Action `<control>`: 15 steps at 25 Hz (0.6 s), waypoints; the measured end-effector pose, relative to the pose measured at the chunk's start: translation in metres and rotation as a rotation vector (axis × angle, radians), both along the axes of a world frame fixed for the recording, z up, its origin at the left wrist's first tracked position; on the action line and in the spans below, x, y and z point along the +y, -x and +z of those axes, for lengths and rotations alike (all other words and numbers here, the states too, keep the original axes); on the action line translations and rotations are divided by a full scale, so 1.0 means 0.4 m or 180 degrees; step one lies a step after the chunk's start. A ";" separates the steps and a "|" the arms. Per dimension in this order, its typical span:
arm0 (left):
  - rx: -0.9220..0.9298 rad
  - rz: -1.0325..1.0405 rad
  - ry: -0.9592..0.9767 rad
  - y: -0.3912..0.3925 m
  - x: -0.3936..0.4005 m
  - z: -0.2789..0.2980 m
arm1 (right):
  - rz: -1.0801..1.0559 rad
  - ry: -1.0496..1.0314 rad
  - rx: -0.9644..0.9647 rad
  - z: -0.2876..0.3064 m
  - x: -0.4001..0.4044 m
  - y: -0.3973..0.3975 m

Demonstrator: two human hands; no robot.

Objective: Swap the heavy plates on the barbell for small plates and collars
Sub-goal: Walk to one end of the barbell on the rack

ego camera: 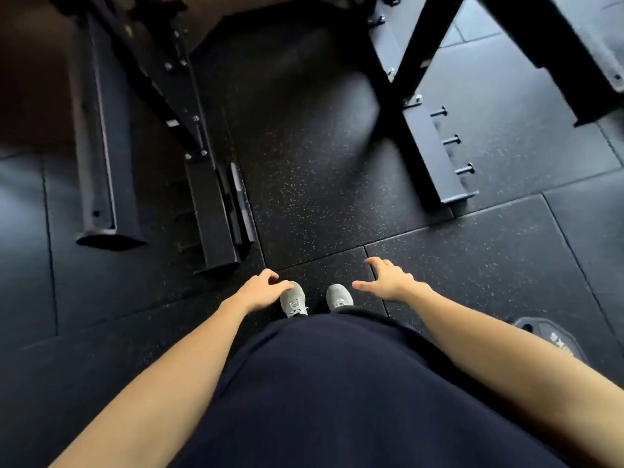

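I look straight down at a black rubber gym floor. My left hand (261, 288) hangs in front of me with its fingers loosely curled and holds nothing. My right hand (388, 278) is held out with fingers spread apart, also with nothing in it. A dark weight plate (548, 336) with pale lettering lies flat on the floor at the lower right, partly hidden behind my right forearm. No barbell, small plates or collars show in this view.
My two grey shoes (293, 300) stand on the floor tiles between my hands. A black rack base with bolts (206, 197) runs along the left. Another black frame foot with three pegs (439, 157) stands at the upper right.
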State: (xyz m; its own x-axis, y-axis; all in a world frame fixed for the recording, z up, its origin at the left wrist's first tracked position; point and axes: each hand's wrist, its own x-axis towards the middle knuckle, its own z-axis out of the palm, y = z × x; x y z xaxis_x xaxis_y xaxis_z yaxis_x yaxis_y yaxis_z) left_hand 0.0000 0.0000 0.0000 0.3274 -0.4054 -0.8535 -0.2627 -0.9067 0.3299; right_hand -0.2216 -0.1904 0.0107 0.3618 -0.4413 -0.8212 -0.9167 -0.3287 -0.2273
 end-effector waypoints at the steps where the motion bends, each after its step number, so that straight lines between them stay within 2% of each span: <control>1: 0.0024 0.0112 -0.0076 0.013 0.021 0.001 | 0.0116 -0.0033 -0.0021 0.000 0.001 -0.009; 4: 0.0086 0.0627 -0.0210 0.059 0.092 0.006 | 0.0610 -0.0128 0.0008 -0.002 -0.013 -0.052; 9: -0.0026 0.1757 -0.0105 0.143 0.208 0.021 | 0.1550 -0.0204 -0.0157 -0.004 -0.021 -0.193; 15: -0.0143 0.2897 -0.0165 0.183 0.399 0.026 | 0.2718 -0.0308 -0.0152 0.000 0.129 -0.379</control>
State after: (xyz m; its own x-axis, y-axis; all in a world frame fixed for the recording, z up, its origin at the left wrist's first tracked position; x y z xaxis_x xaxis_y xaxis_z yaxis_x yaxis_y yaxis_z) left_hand -0.0732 0.1596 0.0104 0.5355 0.0642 -0.8421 0.5496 -0.7836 0.2897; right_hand -0.0701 -0.1388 0.0109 0.5730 0.0689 -0.8166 -0.3530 -0.8785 -0.3219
